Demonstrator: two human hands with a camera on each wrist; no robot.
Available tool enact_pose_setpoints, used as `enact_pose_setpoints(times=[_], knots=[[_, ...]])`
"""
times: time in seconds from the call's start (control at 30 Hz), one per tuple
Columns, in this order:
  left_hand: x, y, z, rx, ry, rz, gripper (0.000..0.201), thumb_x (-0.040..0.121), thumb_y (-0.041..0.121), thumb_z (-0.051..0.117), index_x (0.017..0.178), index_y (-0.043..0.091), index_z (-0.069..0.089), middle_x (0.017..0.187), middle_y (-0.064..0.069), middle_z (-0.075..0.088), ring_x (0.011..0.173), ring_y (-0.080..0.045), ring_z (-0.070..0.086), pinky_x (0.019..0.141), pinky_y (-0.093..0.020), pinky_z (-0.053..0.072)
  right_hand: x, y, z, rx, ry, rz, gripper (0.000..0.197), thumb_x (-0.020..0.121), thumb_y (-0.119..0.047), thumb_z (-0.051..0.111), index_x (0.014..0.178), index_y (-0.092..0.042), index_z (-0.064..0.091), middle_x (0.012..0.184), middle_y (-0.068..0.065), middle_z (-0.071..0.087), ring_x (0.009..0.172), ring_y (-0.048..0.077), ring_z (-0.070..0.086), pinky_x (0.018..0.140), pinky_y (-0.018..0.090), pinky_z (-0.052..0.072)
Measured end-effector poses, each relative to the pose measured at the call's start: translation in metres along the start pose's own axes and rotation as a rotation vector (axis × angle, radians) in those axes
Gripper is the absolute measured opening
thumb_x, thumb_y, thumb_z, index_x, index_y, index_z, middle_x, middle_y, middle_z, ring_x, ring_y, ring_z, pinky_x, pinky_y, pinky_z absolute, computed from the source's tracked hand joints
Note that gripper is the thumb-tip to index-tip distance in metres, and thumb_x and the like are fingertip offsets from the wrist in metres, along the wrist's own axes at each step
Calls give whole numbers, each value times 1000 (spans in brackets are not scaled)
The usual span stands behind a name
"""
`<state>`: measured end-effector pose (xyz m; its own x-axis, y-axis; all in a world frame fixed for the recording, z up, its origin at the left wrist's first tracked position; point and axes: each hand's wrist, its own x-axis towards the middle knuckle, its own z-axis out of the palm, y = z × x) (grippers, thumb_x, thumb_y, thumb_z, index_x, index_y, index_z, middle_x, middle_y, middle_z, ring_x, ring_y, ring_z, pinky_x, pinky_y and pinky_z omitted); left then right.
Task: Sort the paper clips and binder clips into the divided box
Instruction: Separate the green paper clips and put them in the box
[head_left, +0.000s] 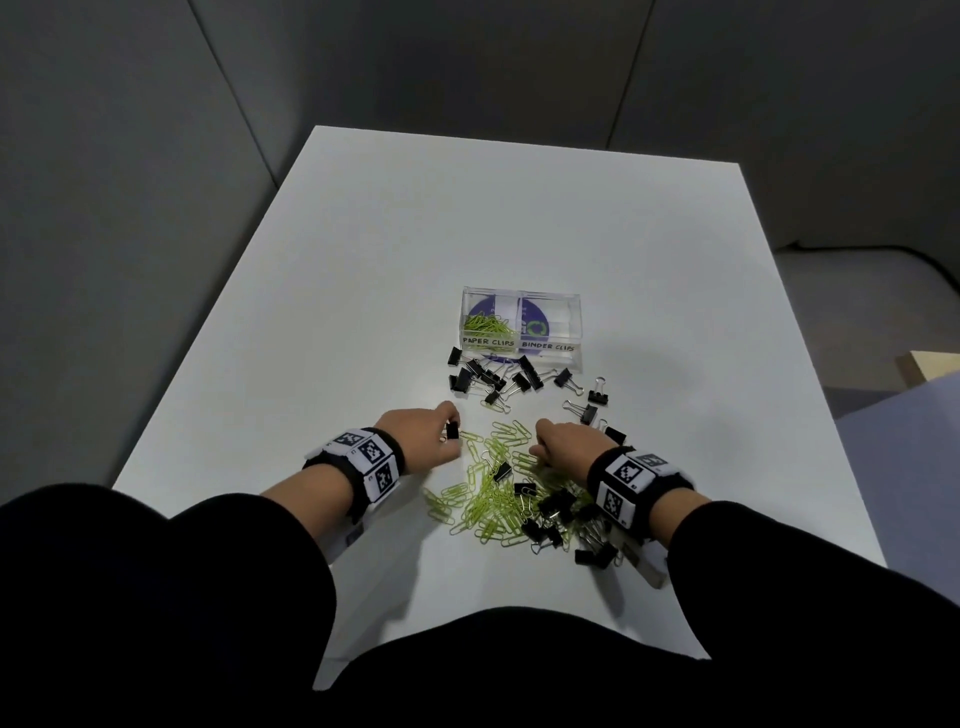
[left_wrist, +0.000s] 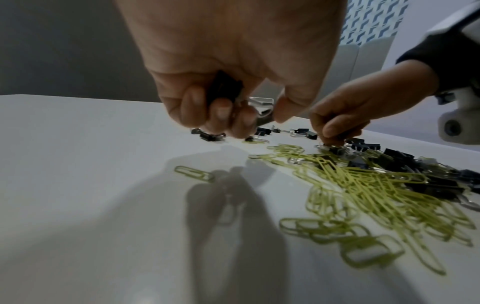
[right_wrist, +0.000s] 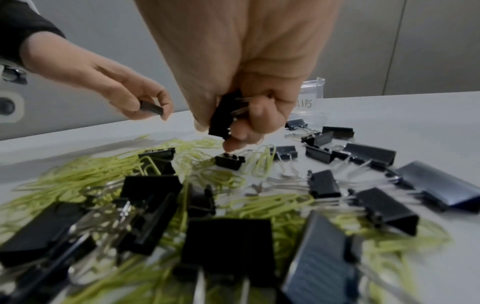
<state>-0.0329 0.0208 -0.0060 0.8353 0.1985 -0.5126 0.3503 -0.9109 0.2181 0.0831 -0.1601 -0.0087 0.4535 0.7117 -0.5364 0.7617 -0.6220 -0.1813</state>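
Observation:
A clear divided box labelled PAPER CLIPS and BINDER CLIPS stands mid-table; green paper clips lie in its left compartment. A mixed pile of green paper clips and black binder clips lies near the front edge. My left hand hovers left of the pile and grips black binder clips in its curled fingers. My right hand is over the pile, holds a black binder clip, and touches a small binder clip on the table with a fingertip.
More black binder clips are scattered just in front of the box, and a few lie to its front right. The white table ends at a grey partition on the left and behind.

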Motion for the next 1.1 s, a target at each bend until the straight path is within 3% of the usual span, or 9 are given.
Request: enact_pose_setpoints(times=[0.1,0.17,0.27,0.4,0.53,0.73,0.87,1.0,1.1], knots=[[-1,-12,-4,23,29,-65,40,97,45,36,117,12,46,106,-8,64,93,-27,60,75,-31,43,-5,-5,-2,-53,75,-12,31,98,-37,36,106,-9,45,100,9,64,78,24,54,71,34,45],[-2,-22,-3,9,43,-135,32,100,33,31,115,10,47,113,-12,63,101,-29,59,82,-34,44,-4,-11,-3,-76,99,-36,34,97,-42,38,107,-11,47,99,7,65,81,25,57,72,34,46],[-4,-37,5,-50,46,-234,25,98,18,28,117,9,44,119,-16,55,103,-33,57,87,-37,43,0,-24,-2,-109,47,-43,40,95,-47,39,107,-10,51,97,8,66,86,26,60,70,32,43],[-9,-38,14,-156,64,-255,28,97,11,29,121,9,42,124,-17,44,102,-36,55,89,-38,42,4,-39,5,-137,-5,-15,41,91,-52,45,95,-11,48,71,0,52,78,26,57,65,30,39],[-9,-22,23,-199,74,-182,26,93,9,37,118,9,46,123,-15,44,102,-34,55,92,-36,43,7,-42,6,-101,-25,11,42,90,-46,50,108,-7,50,94,8,63,79,25,54,67,30,40],[-3,13,31,-247,26,-25,31,93,5,39,121,9,50,126,-12,48,109,-30,54,97,-35,43,5,-30,5,-21,-67,47,42,86,-44,57,108,-9,50,108,9,63,89,25,55,69,30,39],[4,20,28,-219,-73,22,26,98,15,35,119,11,49,115,-14,62,102,-30,60,85,-34,46,-1,-22,2,-42,-74,4,26,90,-37,51,96,-13,45,106,10,62,85,25,52,69,31,38],[8,20,16,-142,-93,34,35,97,37,41,118,11,52,114,-10,63,102,-24,60,85,-32,46,-7,-9,-12,-18,-34,9,14,90,-27,47,89,-15,40,74,0,50,76,22,47,59,27,36],[15,16,4,-150,-132,41,37,93,42,49,114,12,55,114,-7,62,103,-23,59,88,-32,46,-9,8,-23,-1,-27,40,8,91,-24,49,90,-16,46,81,-1,52,78,20,51,64,26,40]])
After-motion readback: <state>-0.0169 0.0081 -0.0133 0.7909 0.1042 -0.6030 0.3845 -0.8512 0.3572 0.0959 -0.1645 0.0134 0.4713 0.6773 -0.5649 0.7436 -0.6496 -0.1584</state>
